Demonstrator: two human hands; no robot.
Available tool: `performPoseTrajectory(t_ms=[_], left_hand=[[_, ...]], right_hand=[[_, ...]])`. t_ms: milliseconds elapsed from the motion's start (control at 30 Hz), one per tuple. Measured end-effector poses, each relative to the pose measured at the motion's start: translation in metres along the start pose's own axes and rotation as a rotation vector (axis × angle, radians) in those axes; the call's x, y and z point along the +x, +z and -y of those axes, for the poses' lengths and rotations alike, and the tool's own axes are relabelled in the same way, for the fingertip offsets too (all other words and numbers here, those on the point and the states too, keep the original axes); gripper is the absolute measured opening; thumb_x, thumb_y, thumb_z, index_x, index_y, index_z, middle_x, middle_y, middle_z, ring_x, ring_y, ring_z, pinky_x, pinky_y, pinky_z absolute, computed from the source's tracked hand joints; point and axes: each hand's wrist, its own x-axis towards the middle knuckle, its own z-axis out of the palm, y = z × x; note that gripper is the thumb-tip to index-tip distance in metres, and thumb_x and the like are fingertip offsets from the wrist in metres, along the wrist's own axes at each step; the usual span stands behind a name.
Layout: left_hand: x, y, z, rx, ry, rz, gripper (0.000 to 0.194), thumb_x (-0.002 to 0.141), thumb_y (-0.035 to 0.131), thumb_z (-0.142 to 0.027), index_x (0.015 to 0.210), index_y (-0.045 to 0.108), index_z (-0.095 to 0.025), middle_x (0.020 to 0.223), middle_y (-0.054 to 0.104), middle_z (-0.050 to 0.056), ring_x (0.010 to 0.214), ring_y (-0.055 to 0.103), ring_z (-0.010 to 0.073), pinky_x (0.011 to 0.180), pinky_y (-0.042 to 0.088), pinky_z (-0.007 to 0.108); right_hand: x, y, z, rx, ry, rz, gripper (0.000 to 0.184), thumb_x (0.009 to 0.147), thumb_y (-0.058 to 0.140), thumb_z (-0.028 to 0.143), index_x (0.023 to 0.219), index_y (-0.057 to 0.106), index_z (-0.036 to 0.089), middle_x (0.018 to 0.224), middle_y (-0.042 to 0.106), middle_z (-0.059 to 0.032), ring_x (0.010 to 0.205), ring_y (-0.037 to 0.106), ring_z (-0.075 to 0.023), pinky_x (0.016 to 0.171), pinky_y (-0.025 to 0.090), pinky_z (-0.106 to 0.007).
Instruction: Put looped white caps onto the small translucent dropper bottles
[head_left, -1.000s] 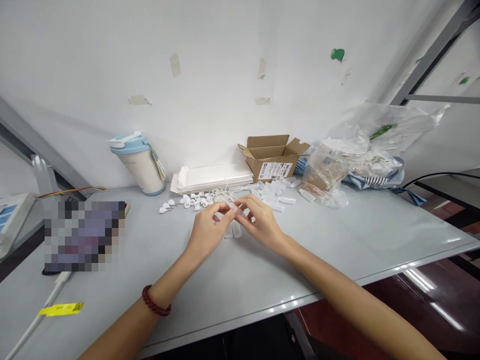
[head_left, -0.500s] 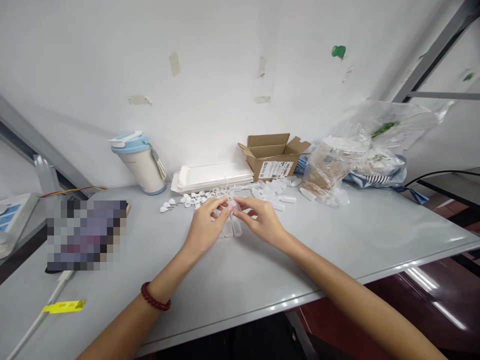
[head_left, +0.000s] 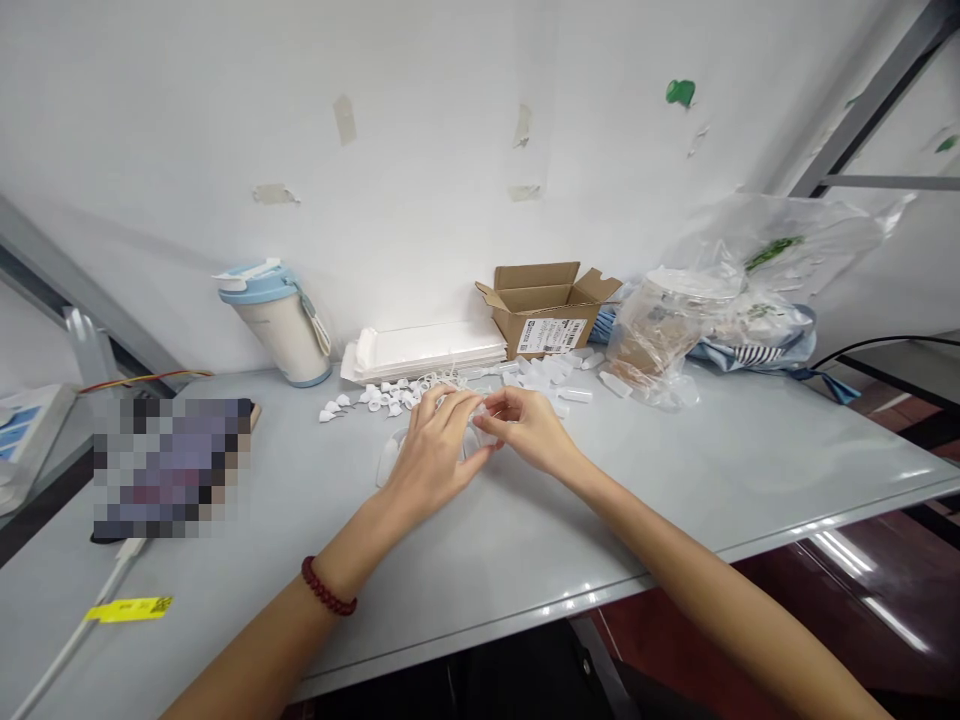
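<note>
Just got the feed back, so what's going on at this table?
One person is working at a grey table with both bare hands. The left hand, with a bead bracelet on its wrist, and the right hand meet over a small clear plastic tube; the fingers hide how it is held. Another clear tube lies beside the left hand. Small white plastic caps are scattered ahead on the left, more clear tubes ahead on the right, in front of a cardboard box.

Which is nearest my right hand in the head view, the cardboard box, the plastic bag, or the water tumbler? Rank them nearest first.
From the right hand:
1. Cardboard box, straight behind it near the wall.
2. Clear plastic bag, farther back to the right.
3. Water tumbler, far left by the wall.
</note>
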Motion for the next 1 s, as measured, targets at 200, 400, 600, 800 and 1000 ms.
performPoseTrajectory(t_ms=[200,400,600,800,1000], left_hand=[[0.001,0.006,-0.002,-0.04,-0.125,0.128,0.043,0.076,0.066,-0.029,0.115,0.051,-0.017,0.113,0.059,0.013,0.12,0.042,0.0316,0.094,0.043,0.049],[0.001,0.006,-0.002,-0.025,-0.209,0.259,0.043,0.077,0.062,-0.029,0.115,0.048,-0.016,0.116,0.057,0.014,0.119,0.043,0.0309,0.095,0.041,0.049],[0.0,0.006,-0.002,0.0,-0.192,0.299,0.043,0.078,0.059,-0.03,0.117,0.048,-0.016,0.119,0.056,0.014,0.12,0.043,0.0325,0.096,0.04,0.051],[-0.003,0.007,0.001,-0.017,-0.135,0.308,0.045,0.079,0.058,-0.031,0.121,0.047,-0.017,0.121,0.057,0.013,0.119,0.042,0.0327,0.096,0.04,0.052],[-0.003,0.001,0.003,-0.003,-0.161,0.351,0.052,0.078,0.064,-0.032,0.124,0.047,-0.014,0.124,0.056,0.015,0.123,0.039,0.033,0.097,0.038,0.049]], right_hand=[[0.004,-0.016,0.003,-0.228,0.044,0.243,0.023,0.08,0.049,0.02,0.06,0.058,0.014,0.056,0.059,-0.0015,0.05,0.057,-0.0119,0.051,0.047,-0.023],[0.005,-0.017,-0.003,-0.272,0.115,0.323,0.017,0.076,0.047,0.013,0.062,0.058,0.015,0.053,0.063,-0.0018,0.048,0.058,-0.0124,0.05,0.047,-0.022],[0.005,-0.015,-0.007,-0.257,0.113,0.309,0.014,0.074,0.049,0.014,0.067,0.061,0.015,0.052,0.063,-0.0009,0.044,0.057,-0.0131,0.048,0.047,-0.023],[0.005,-0.014,-0.009,-0.223,0.09,0.284,0.013,0.073,0.054,0.014,0.064,0.062,0.016,0.048,0.062,0.0011,0.041,0.056,-0.0127,0.046,0.045,-0.023],[0.005,-0.014,-0.009,-0.233,0.097,0.295,0.013,0.073,0.053,0.014,0.066,0.064,0.015,0.046,0.06,0.0019,0.039,0.054,-0.0115,0.044,0.043,-0.022]])
